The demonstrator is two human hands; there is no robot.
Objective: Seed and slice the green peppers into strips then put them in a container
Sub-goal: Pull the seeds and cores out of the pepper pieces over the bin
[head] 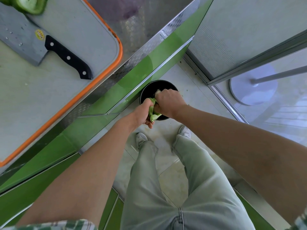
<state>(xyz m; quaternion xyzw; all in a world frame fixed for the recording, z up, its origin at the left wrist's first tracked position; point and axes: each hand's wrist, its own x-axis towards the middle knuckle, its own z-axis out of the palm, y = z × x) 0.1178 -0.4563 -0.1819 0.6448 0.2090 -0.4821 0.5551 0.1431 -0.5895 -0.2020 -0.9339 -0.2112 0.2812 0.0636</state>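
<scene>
Above the round black bin (166, 82) at centre frame, a pale green pepper piece (153, 112) is clenched by left hand (142, 112) and right hand (169, 102), presumably so seeds drop inside.

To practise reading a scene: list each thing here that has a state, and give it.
held pepper, gripped by both hands above the bin
left hand, grips the held pepper
right hand, fingers curled into the held pepper
bin, open, on the floor
cleaver, lying flat on the cutting board, unheld
second pepper, cut open, on the cutting board
</scene>
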